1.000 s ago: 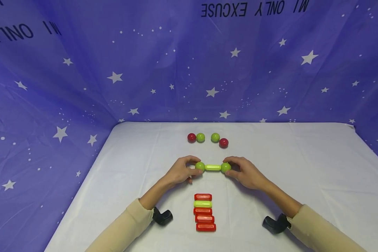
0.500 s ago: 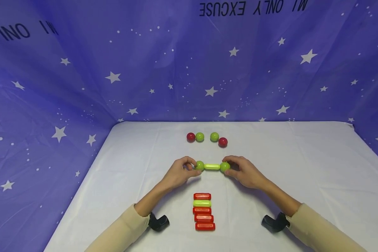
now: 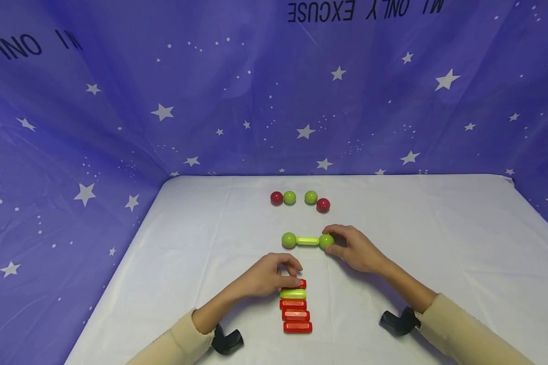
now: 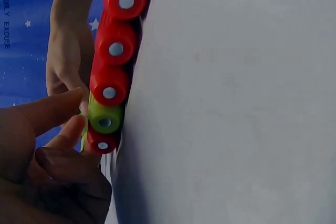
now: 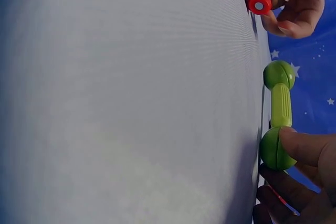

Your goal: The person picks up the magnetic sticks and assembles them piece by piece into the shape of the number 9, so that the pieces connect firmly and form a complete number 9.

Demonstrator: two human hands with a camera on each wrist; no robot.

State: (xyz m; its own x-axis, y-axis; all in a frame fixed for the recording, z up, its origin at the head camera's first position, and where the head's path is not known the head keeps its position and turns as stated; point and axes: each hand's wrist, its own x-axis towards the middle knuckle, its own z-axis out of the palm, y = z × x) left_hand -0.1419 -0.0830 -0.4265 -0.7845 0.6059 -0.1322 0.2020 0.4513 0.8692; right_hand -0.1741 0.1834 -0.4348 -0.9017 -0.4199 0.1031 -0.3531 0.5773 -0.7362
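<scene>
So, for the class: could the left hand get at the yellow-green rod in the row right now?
Probably yes: the left hand is close to the yellow-green rod, and nothing lies on top. The red rods on either side may crowd the grip, though.

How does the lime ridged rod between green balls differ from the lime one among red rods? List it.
The first lime ridged rod has a green ball at each end; the second lime rod has bare ends. The first lies farther off; the second, between red rods. Both are lime and ridged.
</scene>
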